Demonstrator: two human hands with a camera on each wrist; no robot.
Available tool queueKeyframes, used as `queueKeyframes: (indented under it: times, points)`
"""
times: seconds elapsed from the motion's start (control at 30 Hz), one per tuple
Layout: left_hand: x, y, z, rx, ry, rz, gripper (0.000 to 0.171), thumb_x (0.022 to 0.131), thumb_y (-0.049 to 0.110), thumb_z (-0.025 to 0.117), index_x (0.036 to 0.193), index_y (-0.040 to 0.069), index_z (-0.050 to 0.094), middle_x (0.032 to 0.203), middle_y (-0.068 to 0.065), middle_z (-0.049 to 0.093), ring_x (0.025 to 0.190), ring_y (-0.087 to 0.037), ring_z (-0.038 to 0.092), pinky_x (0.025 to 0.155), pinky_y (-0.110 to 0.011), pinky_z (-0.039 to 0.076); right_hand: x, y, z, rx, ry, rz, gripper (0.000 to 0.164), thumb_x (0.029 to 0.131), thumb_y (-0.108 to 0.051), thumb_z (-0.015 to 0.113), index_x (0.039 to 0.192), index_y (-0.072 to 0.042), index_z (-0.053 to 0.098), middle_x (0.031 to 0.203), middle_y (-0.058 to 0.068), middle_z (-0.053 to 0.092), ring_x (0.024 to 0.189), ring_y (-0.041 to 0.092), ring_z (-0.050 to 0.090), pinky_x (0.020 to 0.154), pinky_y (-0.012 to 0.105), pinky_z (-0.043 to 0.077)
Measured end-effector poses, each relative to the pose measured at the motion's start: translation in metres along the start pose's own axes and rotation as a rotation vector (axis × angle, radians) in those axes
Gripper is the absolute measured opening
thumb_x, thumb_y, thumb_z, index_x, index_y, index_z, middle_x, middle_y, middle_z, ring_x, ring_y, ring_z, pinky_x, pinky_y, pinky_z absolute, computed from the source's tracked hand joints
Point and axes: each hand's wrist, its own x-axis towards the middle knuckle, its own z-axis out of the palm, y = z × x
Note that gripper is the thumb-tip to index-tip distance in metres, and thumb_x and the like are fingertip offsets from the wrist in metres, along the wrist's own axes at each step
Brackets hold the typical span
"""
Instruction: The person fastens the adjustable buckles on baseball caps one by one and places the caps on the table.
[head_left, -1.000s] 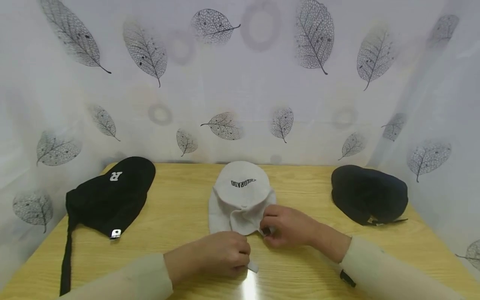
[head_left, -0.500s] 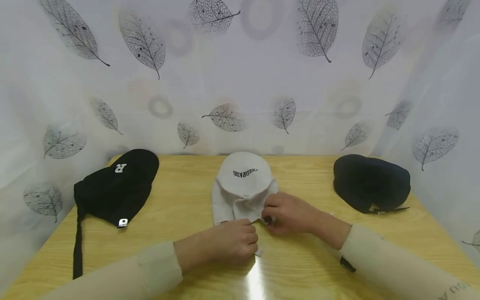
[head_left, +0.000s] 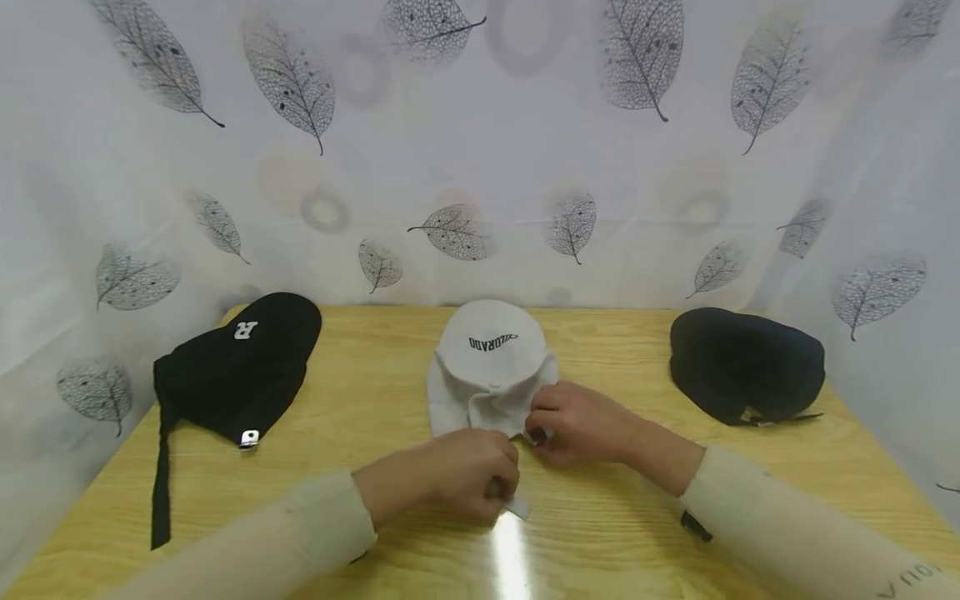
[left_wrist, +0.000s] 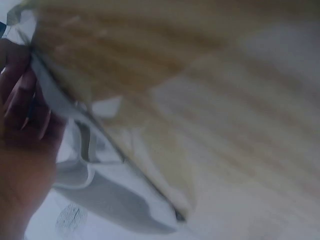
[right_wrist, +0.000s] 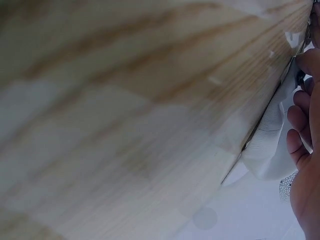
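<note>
In the head view, a pale grey cloth cap with curved black lettering lies mid-table, the right hand at its 4 o'clock corner and the left hand at 6 o'clock, overlapping its near edge. The right thumb and fingers pinch that corner; the left fingers curl round a narrow pale strip, its end jutting out toward 4 o'clock. The cap's rounded top reaches the far edge of the yellowish wood-grained table, just before a white leaf-printed curtain. Tabletop separates it from a black cloth cap with a white R at 9 o'clock and a dark navy cloth cap at 3 o'clock. The left forearm enters from 8 o'clock, the right from 4 o'clock. In the left wrist view, the left hand sits at 9 o'clock, pale cloth running from its fingers toward 5 o'clock. In the right wrist view, the right hand is at 3 o'clock, fingers bent against pale cloth beside the tabletop.
</note>
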Motion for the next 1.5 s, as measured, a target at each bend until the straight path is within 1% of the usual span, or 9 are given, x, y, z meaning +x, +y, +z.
queueKeyframes:
  times: [0.33, 0.53, 0.6, 0.67, 0.8, 0.93, 1.07, 1.3, 1.5]
  points:
    - [-0.005, -0.017, 0.002, -0.288, 0.132, 0.037, 0.015, 0.072, 0.021, 0.086, 0.084, 0.017, 0.078, 0.082, 0.009, 0.073, 0.08, 0.001, 0.06, 0.079, -0.012, 0.044, -0.002, 0.003, -0.001, 0.016, -0.006, 0.025, 0.022, 0.074, -0.024, 0.082, 0.09, -0.017, 0.067, 0.089, -0.007, 0.057, 0.08, 0.008, 0.053, 0.075, 0.026, 0.048]
    - [-0.011, -0.025, 0.013, -0.575, 0.323, -0.102, 0.01, 0.079, 0.017, 0.084, 0.084, 0.013, 0.077, 0.082, 0.005, 0.074, 0.079, -0.006, 0.067, 0.079, -0.022, 0.052, -0.003, 0.003, 0.0, 0.024, -0.01, 0.022, 0.022, 0.075, -0.024, 0.082, 0.09, -0.017, 0.068, 0.089, -0.007, 0.057, 0.08, 0.008, 0.053, 0.074, 0.027, 0.048]
    - [-0.012, -0.026, 0.015, -0.538, 0.382, -0.057, 0.007, 0.08, 0.015, 0.082, 0.084, 0.012, 0.076, 0.082, 0.004, 0.074, 0.079, -0.01, 0.067, 0.079, -0.023, 0.053, -0.003, 0.002, 0.001, 0.02, -0.006, 0.013, 0.022, 0.075, -0.025, 0.082, 0.09, -0.017, 0.068, 0.088, -0.006, 0.057, 0.079, 0.008, 0.053, 0.073, 0.027, 0.048]
    - [-0.015, -0.027, 0.014, -0.382, 0.38, 0.034, 0.004, 0.079, 0.014, 0.078, 0.083, 0.015, 0.075, 0.081, 0.007, 0.072, 0.079, -0.008, 0.064, 0.077, -0.019, 0.05, -0.002, 0.002, 0.001, 0.009, -0.001, 0.007, 0.023, 0.074, -0.024, 0.083, 0.09, -0.016, 0.068, 0.088, -0.006, 0.057, 0.079, 0.008, 0.053, 0.073, 0.027, 0.048]
    - [-0.023, -0.022, 0.006, -0.172, 0.252, 0.136, 0.014, 0.069, 0.016, 0.071, 0.08, 0.022, 0.072, 0.079, 0.016, 0.067, 0.082, 0.0, 0.054, 0.081, -0.014, 0.041, 0.0, 0.002, -0.001, -0.008, -0.012, 0.018, 0.023, 0.074, -0.024, 0.083, 0.09, -0.017, 0.068, 0.088, -0.007, 0.057, 0.08, 0.008, 0.052, 0.074, 0.026, 0.048]
    - [-0.029, -0.017, 0.001, -0.109, 0.125, 0.144, 0.019, 0.06, 0.019, 0.07, 0.078, 0.027, 0.069, 0.08, 0.02, 0.063, 0.086, 0.001, 0.05, 0.082, -0.016, 0.037, 0.0, 0.003, -0.002, -0.008, -0.049, 0.039, 0.023, 0.076, -0.026, 0.082, 0.092, -0.017, 0.068, 0.09, -0.007, 0.058, 0.081, 0.007, 0.053, 0.075, 0.025, 0.048]
    - [-0.029, -0.013, 0.004, -0.076, 0.079, 0.214, 0.018, 0.06, 0.017, 0.072, 0.074, 0.029, 0.07, 0.084, 0.02, 0.064, 0.086, 0.001, 0.05, 0.081, -0.014, 0.036, -0.001, 0.003, -0.004, 0.001, -0.075, 0.049, 0.023, 0.078, -0.027, 0.081, 0.094, -0.017, 0.069, 0.091, -0.007, 0.059, 0.082, 0.007, 0.053, 0.075, 0.026, 0.049]
    - [-0.025, -0.012, 0.006, -0.089, 0.119, 0.257, 0.012, 0.071, 0.017, 0.079, 0.078, 0.026, 0.078, 0.089, 0.017, 0.071, 0.088, 0.0, 0.056, 0.085, -0.009, 0.038, -0.001, 0.002, -0.002, 0.023, -0.042, 0.027, 0.023, 0.076, -0.023, 0.082, 0.093, -0.015, 0.069, 0.091, -0.005, 0.06, 0.082, 0.008, 0.054, 0.074, 0.025, 0.049]
    - [-0.021, -0.009, 0.008, 0.032, 0.215, 0.272, 0.006, 0.082, 0.03, 0.08, 0.082, 0.023, 0.079, 0.089, 0.016, 0.072, 0.089, -0.005, 0.059, 0.085, -0.016, 0.044, -0.002, 0.003, 0.001, 0.042, -0.021, 0.022, 0.023, 0.075, -0.021, 0.082, 0.092, -0.014, 0.068, 0.089, -0.005, 0.06, 0.081, 0.007, 0.054, 0.073, 0.024, 0.049]
